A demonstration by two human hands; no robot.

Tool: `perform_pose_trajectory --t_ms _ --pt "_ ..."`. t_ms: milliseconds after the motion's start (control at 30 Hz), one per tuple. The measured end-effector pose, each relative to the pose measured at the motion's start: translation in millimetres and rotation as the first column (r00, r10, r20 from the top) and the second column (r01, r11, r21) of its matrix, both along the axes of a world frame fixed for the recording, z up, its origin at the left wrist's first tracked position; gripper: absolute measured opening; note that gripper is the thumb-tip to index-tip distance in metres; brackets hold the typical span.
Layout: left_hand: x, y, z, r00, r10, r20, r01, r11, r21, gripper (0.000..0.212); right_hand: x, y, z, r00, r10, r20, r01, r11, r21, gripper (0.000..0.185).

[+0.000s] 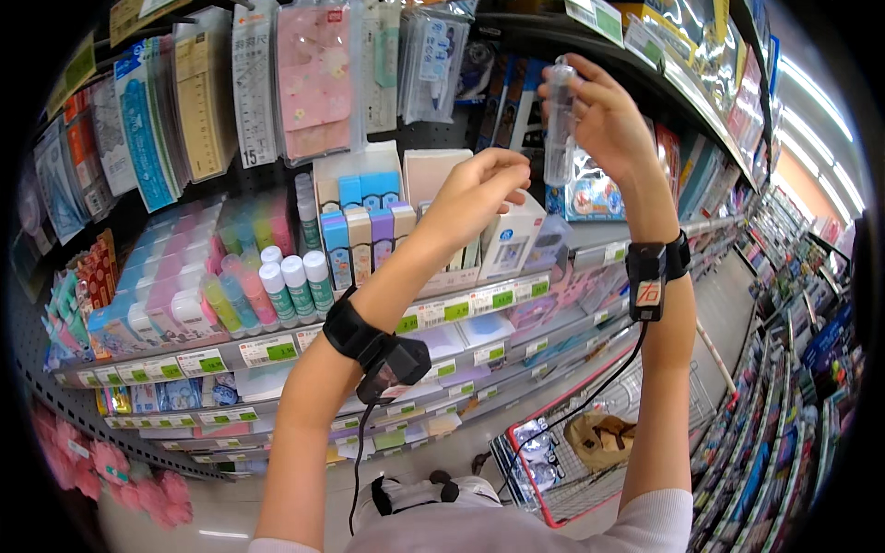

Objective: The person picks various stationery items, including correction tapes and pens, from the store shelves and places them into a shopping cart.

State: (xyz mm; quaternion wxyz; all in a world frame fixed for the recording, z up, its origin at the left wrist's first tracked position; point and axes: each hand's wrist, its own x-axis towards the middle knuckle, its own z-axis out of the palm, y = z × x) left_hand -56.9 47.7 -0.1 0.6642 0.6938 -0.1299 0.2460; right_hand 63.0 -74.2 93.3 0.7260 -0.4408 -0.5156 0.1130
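My right hand (608, 117) is raised in front of the shelf and grips a slim clear plastic case (560, 131) near its upper end. The case hangs upright and has a small loop at its top. To its left, my left hand (477, 193) is loosely curled, its fingertips short of the case; nothing shows in it. Behind and below the left hand stands a white display box (511, 238). Beside that is an open carton (356, 166) of small blue, tan and purple packs (359, 238).
White-capped green glue sticks (294, 283) and coloured tubes stand at left. Rulers (200, 104) and a pink floral pouch (314, 83) hang above. Price labels line the shelf edge (477, 304). A red-rimmed shopping cart (532, 477) holding a brown bag (601, 442) stands at lower right.
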Motion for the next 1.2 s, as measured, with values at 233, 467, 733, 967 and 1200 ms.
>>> perform_pose_trajectory --t_ms 233,467,733,967,1200 --pt "-39.0 -17.9 -84.0 0.972 -0.221 -0.078 0.209 0.968 -0.136 0.044 -71.4 -23.3 -115.9 0.940 -0.147 -0.309 0.141 0.989 -0.042 0.035" --pt "-46.6 -49.8 -177.0 0.844 -0.487 -0.227 0.410 0.857 -0.313 0.042 -109.6 -50.7 -217.1 0.813 -0.293 -0.503 0.299 0.952 -0.070 0.029" --pt "-47.5 -81.4 -231.7 0.555 -0.707 -0.438 0.538 0.707 -0.459 0.035 -136.3 -113.7 -285.7 0.673 -0.360 -0.646 0.314 0.930 -0.191 0.034" --pt "-46.3 -126.4 -293.8 -0.161 -0.911 -0.381 0.372 0.301 -0.878 0.041 -171.2 -182.7 -362.1 0.536 -0.485 -0.691 0.334 0.874 -0.353 0.033" --pt "-40.4 -158.1 -341.1 -0.452 -0.891 0.039 -0.109 0.011 -0.994 0.043 -222.0 -227.6 -426.9 0.256 -0.473 -0.843 0.277 0.871 -0.405 0.029"
